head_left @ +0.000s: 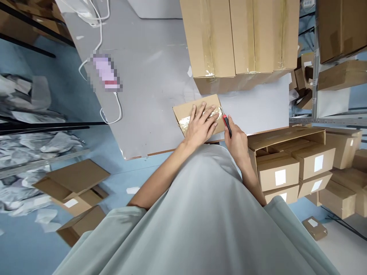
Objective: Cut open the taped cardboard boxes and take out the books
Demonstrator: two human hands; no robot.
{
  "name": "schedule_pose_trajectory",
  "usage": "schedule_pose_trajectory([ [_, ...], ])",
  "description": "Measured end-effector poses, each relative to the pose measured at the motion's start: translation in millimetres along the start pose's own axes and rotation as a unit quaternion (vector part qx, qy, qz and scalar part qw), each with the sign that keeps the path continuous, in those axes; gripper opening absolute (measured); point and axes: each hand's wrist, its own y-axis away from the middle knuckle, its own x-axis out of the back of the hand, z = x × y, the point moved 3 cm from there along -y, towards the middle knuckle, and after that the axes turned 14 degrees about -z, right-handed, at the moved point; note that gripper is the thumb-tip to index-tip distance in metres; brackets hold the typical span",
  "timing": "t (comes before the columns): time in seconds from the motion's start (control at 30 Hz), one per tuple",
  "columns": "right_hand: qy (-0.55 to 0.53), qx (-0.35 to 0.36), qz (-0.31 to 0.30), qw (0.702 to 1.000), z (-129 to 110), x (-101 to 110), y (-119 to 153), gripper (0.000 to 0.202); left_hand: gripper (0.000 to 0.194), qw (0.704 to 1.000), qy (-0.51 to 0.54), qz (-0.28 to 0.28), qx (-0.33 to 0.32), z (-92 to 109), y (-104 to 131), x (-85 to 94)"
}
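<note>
A small taped cardboard box (183,110) lies near the front edge of the grey table. My left hand (200,124) rests flat on its top with the fingers spread over the shiny clear tape. In my right hand (237,138) is a red and black utility knife (227,125), wrapped by the fingers. The knife's tip touches or sits very close to the box's right edge, where the tape ends; the exact contact is too small to make out.
Several large taped cartons (220,46) stand at the table's back right. A phone (105,71) with a white cable lies on the left. Right of my body, an open carton (286,137) holds smaller labelled boxes. Open boxes (77,179) sit on the floor at left, near shelves of plastic-wrapped goods.
</note>
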Motion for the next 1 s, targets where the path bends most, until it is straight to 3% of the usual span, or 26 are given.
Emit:
schedule_pose_trajectory([
  [0.23, -0.007, -0.018, -0.015, 1.0, -6, 3, -14, 0.066, 0.048, 1.0, 0.004, 0.002, 0.004, -1, 1, -1.5],
  [1.0, 0.004, -0.096, -0.041, 0.994, -32, 0, 9, 0.064, 0.05, 1.0, -0.001, 0.02, -0.008, -4, 3, -6.5],
])
